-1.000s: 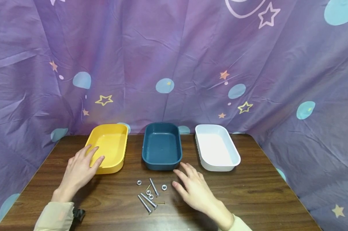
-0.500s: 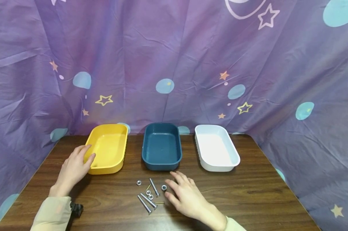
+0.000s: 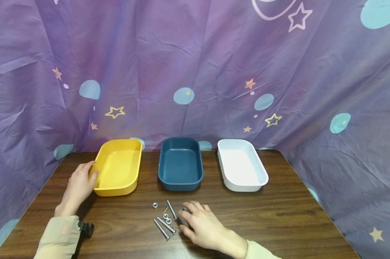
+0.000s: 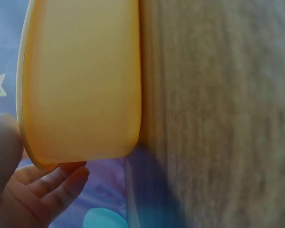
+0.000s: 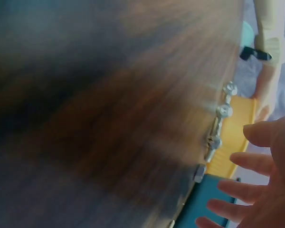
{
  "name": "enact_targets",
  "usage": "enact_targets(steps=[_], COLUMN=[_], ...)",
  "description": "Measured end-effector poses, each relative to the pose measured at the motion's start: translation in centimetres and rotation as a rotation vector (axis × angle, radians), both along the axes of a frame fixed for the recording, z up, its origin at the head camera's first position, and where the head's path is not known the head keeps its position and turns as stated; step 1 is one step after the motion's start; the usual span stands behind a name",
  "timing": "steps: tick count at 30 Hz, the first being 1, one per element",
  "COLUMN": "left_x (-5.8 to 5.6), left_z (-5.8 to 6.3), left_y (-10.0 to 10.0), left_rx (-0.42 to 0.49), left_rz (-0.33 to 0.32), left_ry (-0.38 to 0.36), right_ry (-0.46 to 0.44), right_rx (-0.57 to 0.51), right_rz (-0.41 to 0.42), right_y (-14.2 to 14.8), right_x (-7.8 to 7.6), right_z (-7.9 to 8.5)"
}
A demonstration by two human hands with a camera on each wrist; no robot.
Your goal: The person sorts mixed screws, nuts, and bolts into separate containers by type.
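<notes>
The left hand (image 3: pixel 76 186) grips the left wall of the yellow tray (image 3: pixel 121 163), whose long axis runs away from the person. The right hand (image 3: pixel 202 226), loose-fingered and holding nothing, hovers above the nearest steel bolt (image 3: pixel 171 208) and a partly hidden nut (image 3: pixel 183 208); whether fingertips touch either is hard to tell. That bolt lies slantwise on the table (image 3: pixel 279 216), head toward the person's right. Compared with a second ago, the right hand is farther left, and the left thumb reaches less over the tray.
</notes>
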State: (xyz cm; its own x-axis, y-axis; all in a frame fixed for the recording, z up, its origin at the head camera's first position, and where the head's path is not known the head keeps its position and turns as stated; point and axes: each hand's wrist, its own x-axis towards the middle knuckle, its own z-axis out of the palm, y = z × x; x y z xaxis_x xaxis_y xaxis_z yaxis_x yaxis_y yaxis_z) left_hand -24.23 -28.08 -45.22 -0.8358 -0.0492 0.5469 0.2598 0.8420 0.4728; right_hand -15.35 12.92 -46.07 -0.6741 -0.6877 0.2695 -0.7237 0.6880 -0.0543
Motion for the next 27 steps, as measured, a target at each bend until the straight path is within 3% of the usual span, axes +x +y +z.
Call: enact_targets(steps=[9,18,27], left_x=[-0.7,-0.9,-0.7], left_z=[0.0,-0.2,-0.8], left_y=[-0.9,-1.4,-1.5], left_rx=[0.039,0.101,0.126], left_rz=[0.044,0.066,0.072], left_ry=[-0.005,-0.091,-0.099], right_ry=[0.025,0.070,-0.003], right_rx=[-0.027,-0.001,0.056], right_rz=[0.061,0.112,0.030], right_y=[-0.9,-1.9,-2.7], right_x=[-0.5,-0.4,0.0], right_z=[-0.1,-0.8,-1.1])
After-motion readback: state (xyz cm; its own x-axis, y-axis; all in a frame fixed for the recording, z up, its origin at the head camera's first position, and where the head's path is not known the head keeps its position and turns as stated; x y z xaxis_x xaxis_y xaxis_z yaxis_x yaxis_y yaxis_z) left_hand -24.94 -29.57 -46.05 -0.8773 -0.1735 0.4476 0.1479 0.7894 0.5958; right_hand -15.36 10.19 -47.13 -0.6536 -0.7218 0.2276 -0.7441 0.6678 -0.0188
